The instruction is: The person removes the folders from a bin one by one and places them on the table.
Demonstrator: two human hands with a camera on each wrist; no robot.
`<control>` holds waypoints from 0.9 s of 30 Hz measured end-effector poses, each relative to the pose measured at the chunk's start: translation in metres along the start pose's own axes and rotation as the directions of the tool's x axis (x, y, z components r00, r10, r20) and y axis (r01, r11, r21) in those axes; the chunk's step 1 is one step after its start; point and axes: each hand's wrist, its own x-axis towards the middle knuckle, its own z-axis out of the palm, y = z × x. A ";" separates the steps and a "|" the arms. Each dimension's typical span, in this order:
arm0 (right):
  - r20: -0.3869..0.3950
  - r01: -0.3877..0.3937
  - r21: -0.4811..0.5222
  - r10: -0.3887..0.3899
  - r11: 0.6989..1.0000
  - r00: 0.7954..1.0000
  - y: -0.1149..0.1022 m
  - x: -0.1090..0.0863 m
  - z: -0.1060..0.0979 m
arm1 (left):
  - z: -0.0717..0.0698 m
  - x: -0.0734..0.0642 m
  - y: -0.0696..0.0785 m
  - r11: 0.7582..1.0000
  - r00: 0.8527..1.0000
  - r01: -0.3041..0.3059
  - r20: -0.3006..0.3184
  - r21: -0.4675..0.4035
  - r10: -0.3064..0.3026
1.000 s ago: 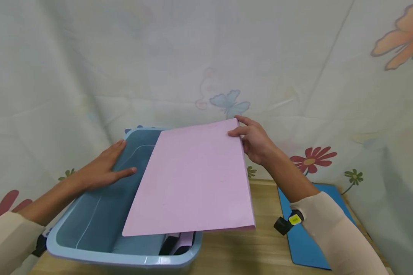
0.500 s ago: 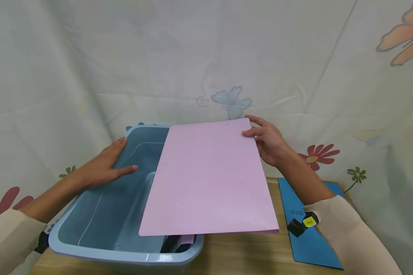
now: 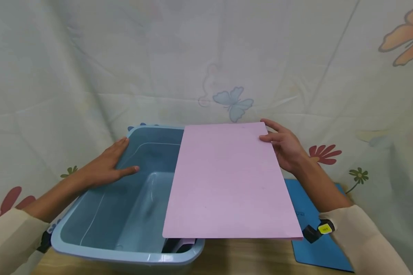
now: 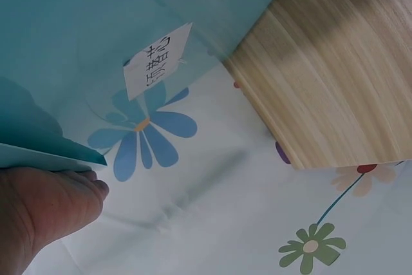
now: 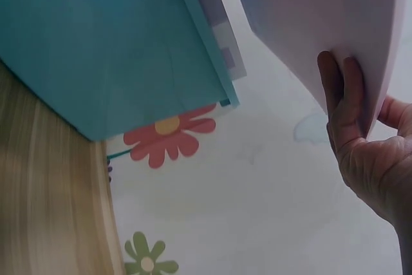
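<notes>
My right hand [image 3: 289, 149] pinches a pink file folder [image 3: 230, 183] by its far right corner, thumb on the upper face and fingers underneath. The folder is raised and slanted over the right side of a blue plastic bin [image 3: 124, 258], reaching past its right rim. A metal-ringed hole shows on the folder in the right wrist view. My left hand [image 3: 104, 168] rests on the bin's left rim, with straight fingers and the thumb spread over the inside. At the bin's front right corner, black and pink items [image 3: 179, 244] show partly beneath the folder.
A blue board [image 3: 325, 246] lies on the wooden table [image 3: 247, 256] to the right, partly behind my right forearm. A patterned white curtain [image 3: 158, 57] hangs close behind the table. The bin's outside bears a white handwritten label [image 4: 156, 62].
My right hand has carried the pink folder to the right, uncovering more of the bin's inside. The left hand has stayed on the rim.
</notes>
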 end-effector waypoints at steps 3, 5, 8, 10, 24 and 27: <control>-0.001 0.003 0.019 -0.003 1.000 1.000 0.001 -0.004 -0.010 | 0.000 0.000 0.000 1.000 1.000 0.000 0.004 0.001 0.000; -0.002 0.007 0.037 -0.007 0.999 1.000 0.001 -0.007 -0.017 | 0.000 0.000 0.000 1.000 1.000 0.000 0.006 0.001 0.000; 0.002 0.016 0.048 -0.016 0.999 1.000 0.001 -0.012 -0.026 | -0.002 -0.001 -0.001 1.000 1.000 -0.006 0.010 -0.003 0.006; 0.000 0.021 0.046 -0.021 0.999 1.000 0.001 -0.015 -0.032 | -0.002 -0.002 -0.002 1.000 1.000 -0.015 0.012 -0.011 0.016; 0.036 0.068 0.144 -0.074 0.987 0.997 0.010 -0.028 -0.080 | -0.005 -0.004 -0.005 0.998 0.998 -0.048 0.033 -0.027 0.049; 0.034 0.070 0.147 -0.076 0.987 0.996 0.011 -0.031 -0.090 | -0.004 -0.003 -0.005 0.998 0.998 -0.060 0.034 -0.024 0.061</control>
